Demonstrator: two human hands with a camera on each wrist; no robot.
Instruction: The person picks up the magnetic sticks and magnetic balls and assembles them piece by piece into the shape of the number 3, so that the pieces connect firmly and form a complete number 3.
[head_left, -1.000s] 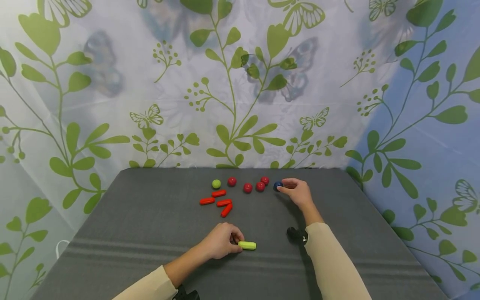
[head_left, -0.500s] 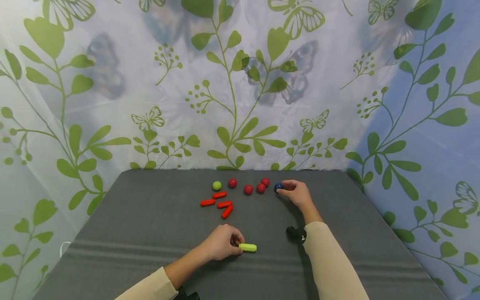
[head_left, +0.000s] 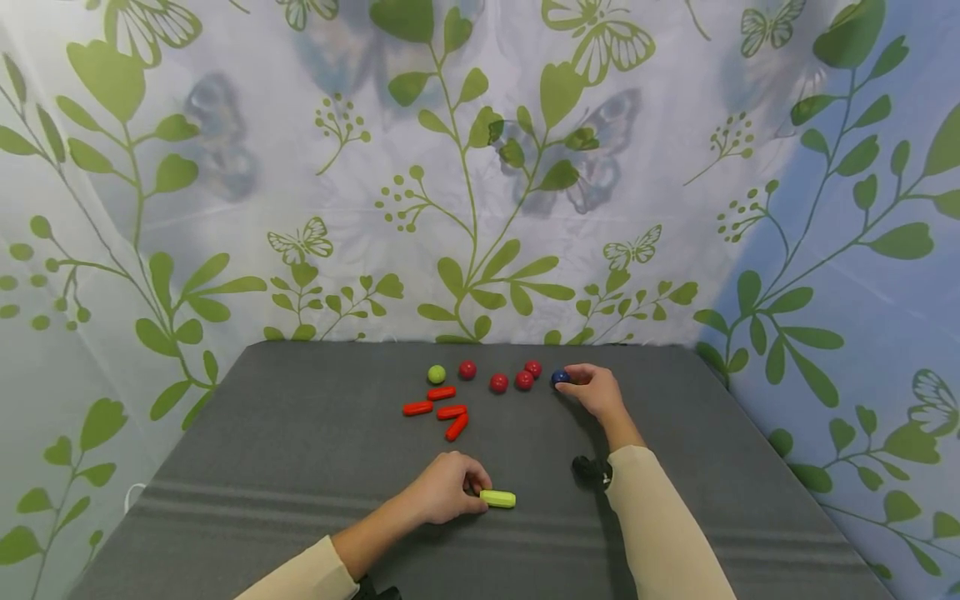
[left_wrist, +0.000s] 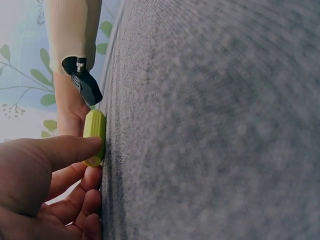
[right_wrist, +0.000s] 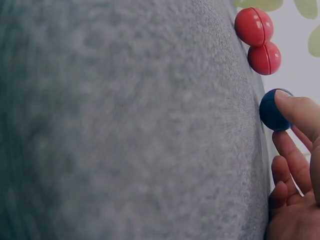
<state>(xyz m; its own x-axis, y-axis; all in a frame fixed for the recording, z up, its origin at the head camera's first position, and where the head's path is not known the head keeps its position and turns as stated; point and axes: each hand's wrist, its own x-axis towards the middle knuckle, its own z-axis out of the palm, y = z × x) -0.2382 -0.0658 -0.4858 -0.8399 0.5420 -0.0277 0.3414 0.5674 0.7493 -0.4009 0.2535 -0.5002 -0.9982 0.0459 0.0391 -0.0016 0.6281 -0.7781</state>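
My left hand (head_left: 448, 488) pinches one end of a yellow-green ribbed capsule-shaped piece (head_left: 498, 498) between thumb and fingers, low at the tabletop near the front. In the left wrist view the thumb lies over the lower part of that piece (left_wrist: 95, 125). Farther back on the right, my right hand (head_left: 594, 390) holds a dark blue ball (head_left: 560, 378) by thumb and fingertips. The right wrist view shows this ball (right_wrist: 271, 112) at the table surface, with the thumb on its upper side and the other fingers bent below it.
Left of the blue ball sit several red balls (head_left: 498, 383) and one green ball (head_left: 437, 374) along the back of the grey table (head_left: 315, 450). Several red capsule-shaped pieces (head_left: 452, 412) lie in front of them. A patterned curtain (head_left: 345, 250) hangs behind the table.
The whole head view shifts slightly downward and right in the frame. Both hands keep their grips, and the pieces on the table keep their places.
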